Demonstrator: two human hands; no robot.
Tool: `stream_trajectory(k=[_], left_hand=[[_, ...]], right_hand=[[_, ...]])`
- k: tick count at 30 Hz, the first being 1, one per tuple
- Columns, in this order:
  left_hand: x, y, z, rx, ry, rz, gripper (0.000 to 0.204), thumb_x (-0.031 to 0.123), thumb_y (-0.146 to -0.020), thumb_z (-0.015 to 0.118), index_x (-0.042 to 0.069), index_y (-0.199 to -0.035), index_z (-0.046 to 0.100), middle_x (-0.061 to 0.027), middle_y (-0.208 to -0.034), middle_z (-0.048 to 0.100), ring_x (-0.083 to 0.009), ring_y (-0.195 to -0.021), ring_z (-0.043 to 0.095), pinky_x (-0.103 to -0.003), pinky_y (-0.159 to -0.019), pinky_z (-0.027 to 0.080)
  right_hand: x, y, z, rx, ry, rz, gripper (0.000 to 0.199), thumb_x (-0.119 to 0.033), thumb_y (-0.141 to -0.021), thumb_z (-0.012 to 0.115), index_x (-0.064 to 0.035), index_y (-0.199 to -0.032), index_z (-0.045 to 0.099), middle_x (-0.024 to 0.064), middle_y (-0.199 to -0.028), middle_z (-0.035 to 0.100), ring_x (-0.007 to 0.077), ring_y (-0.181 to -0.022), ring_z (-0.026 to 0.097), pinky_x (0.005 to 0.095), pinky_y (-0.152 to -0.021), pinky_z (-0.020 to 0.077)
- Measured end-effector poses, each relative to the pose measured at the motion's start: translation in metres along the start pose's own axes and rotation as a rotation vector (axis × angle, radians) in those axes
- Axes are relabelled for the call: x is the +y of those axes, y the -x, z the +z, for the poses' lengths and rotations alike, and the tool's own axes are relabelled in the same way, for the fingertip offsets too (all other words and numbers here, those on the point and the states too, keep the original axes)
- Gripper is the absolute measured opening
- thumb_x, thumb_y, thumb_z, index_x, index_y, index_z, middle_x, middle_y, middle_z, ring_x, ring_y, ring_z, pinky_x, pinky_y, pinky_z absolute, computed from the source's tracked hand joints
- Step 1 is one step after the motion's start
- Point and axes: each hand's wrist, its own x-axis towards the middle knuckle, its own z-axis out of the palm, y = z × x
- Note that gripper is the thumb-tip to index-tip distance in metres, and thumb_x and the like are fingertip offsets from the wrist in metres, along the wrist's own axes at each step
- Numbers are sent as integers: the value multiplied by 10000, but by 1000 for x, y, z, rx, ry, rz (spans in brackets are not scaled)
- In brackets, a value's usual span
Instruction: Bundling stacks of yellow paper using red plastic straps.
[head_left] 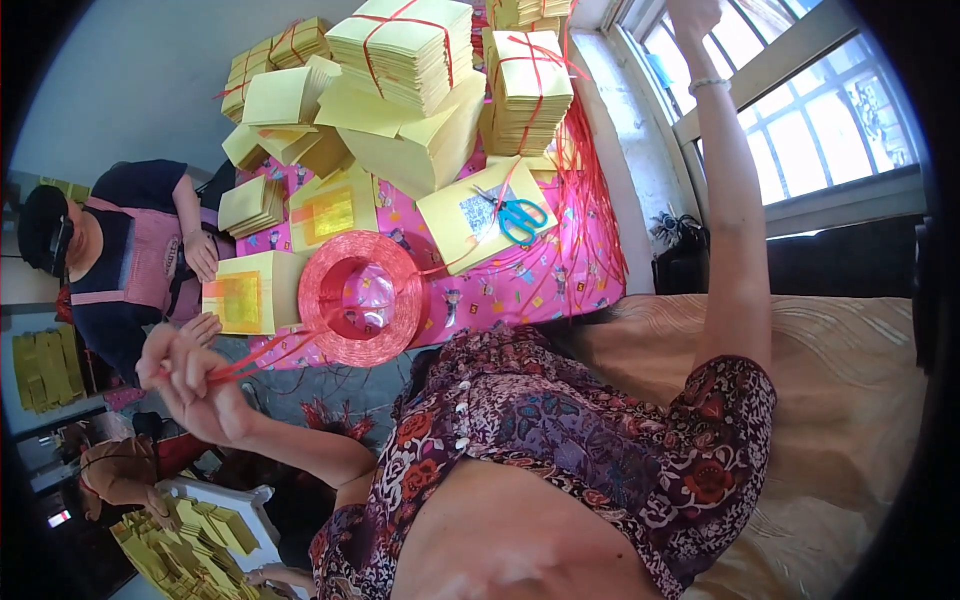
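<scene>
My left hand [195, 385] is raised at the left, its fingers closed on red plastic ribbon [275, 347]. The strands run from it to a large red ribbon roll [400, 330] lying on the table. My right arm stretches far up to the right, and the right hand [695, 18] sits at the picture's upper edge with its fingers curled. What it holds, if anything, is hidden. Scissors with teal handles [520, 222] lie partly spread on yellow paper [450, 230] bearing a silvery square, right of the roll.
A pink patterned cloth [480, 300] covers the table. Behind stand yellow paper stacks [400, 50], some tied with red ribbon. Loose red ribbons [585, 220] hang at the table's right, near a window [800, 110]. A co-worker in a pink apron [140, 245] touches yellow paper at left.
</scene>
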Motion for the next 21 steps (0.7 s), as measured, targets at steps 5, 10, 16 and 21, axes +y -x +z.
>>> stream_trajectory(k=[5, 10, 16, 21], left_hand=[[-43, -6, -25, 135, -206, -168, 23, 68, -910, 471, 67, -931, 460, 2, -827, 446, -38, -506, 307, -198, -503, 258], [-99, -4, -73, 121, -721, -326, 154, 175, -936, 468, 46, -867, 518, 31, -658, 406, -31, -506, 312, -192, -472, 250], [-155, 16, -109, 316, -815, -466, 156, 200, -928, 501, 47, -896, 505, 29, -624, 423, -44, -513, 348, -202, -480, 295], [-152, 22, -119, 294, -791, -429, 122, 179, -928, 497, 63, -890, 501, 19, -687, 474, -50, -543, 374, -200, -500, 315]], right_hand=[[105, 83, 13, -1172, 646, 222, 448, -462, -808, 577, -24, -729, 629, 74, -608, 605, 164, -509, 574, 328, -474, 467], [16, 172, -13, -1020, 631, -262, 388, -408, -794, 613, -29, -865, 650, 105, -802, 662, 212, -766, 651, 309, -686, 502], [-150, 271, -58, -1321, -553, -88, 222, -171, -828, 628, -41, -1007, 630, 61, -844, 649, 111, -703, 608, 237, -639, 481], [-190, 313, -75, -1341, -650, -18, 215, -180, -815, 647, -29, -967, 643, 62, -795, 647, 108, -686, 603, 237, -624, 483]])
